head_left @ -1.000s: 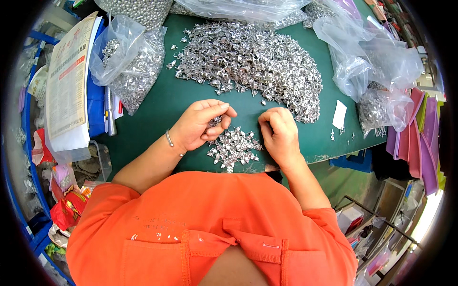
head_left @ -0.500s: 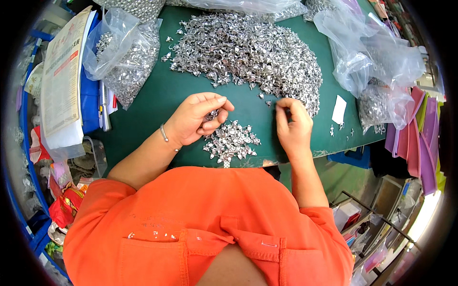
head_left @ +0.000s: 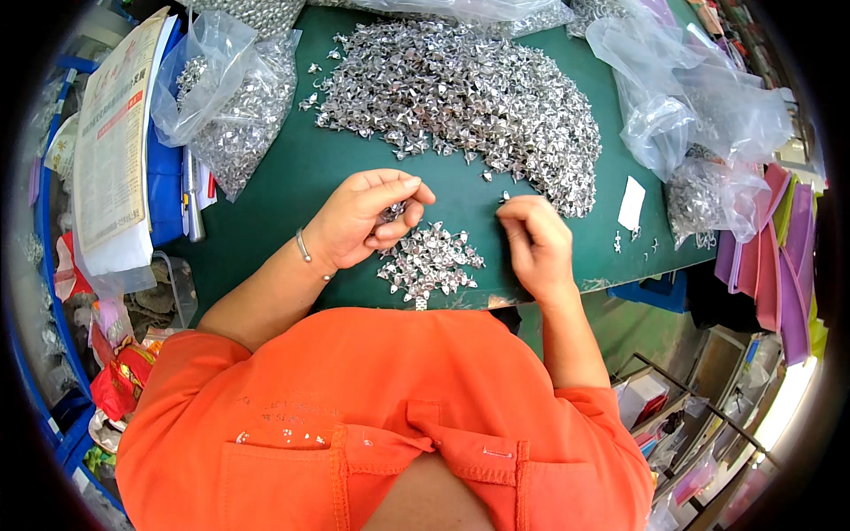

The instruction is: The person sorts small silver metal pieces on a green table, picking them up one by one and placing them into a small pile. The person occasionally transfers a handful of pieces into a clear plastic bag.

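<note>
My left hand (head_left: 359, 217), palm turned up, is curled around a few small silver metal pieces (head_left: 392, 212), with its thumb and forefinger close together. Below its fingertips lies a small heap of the same shiny metal pieces (head_left: 431, 261). My right hand (head_left: 538, 246) has its fingers pinched together low over the green table, right of that heap; whatever is between the fingertips is hidden. One loose metal piece (head_left: 504, 197) lies just beyond its forefinger. Farther off spreads a large pile of these pieces (head_left: 460, 97).
Clear plastic bags filled with metal pieces stand at the back left (head_left: 243, 124) and right (head_left: 699, 195). A white slip (head_left: 630, 203) lies on the green table (head_left: 301, 190) at the right. Left are papers (head_left: 115, 150) on a blue bin; pink and purple strips (head_left: 766, 257) hang far right.
My right hand has shifted slightly left, toward the small heap, from the large pile's lower edge. My left hand stays almost in place, still curled around metal pieces.
</note>
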Demonstrator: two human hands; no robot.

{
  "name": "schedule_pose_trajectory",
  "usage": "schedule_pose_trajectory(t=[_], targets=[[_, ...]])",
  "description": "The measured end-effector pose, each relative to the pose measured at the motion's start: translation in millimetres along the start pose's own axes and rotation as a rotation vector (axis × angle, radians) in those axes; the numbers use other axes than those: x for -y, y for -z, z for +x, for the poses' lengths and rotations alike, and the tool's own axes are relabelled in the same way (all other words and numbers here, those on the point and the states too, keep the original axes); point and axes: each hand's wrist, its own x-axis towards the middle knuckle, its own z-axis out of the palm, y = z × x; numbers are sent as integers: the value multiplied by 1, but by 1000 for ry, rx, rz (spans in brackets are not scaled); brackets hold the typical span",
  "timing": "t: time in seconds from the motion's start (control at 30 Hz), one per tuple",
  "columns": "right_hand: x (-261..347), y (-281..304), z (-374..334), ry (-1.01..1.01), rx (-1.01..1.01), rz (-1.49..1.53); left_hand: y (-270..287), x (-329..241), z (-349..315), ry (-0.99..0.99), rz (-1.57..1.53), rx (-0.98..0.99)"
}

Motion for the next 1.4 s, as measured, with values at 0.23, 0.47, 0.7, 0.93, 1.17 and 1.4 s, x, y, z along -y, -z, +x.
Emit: schedule_pose_trajectory(t=[0.23,0.47,0.7,0.93,1.17,1.4], targets=[[-5,-7,10,35,-35,-79,-1,-1,1,-2,18,-5],[-4,-1,2,77,44,-66,-1,0,1,-5,10,-7],[-14,12,-17,-159,-213,84,-1,0,0,2,20,-13],[1,-8,-13,-214,-136,-19,-1,-1,1,3,28,-22],[6,-1,-19,7,28,146,-3,-1,0,1,31,-33],[11,-13,-12,118,53,32,-3,-2,0,10,25,-28]])
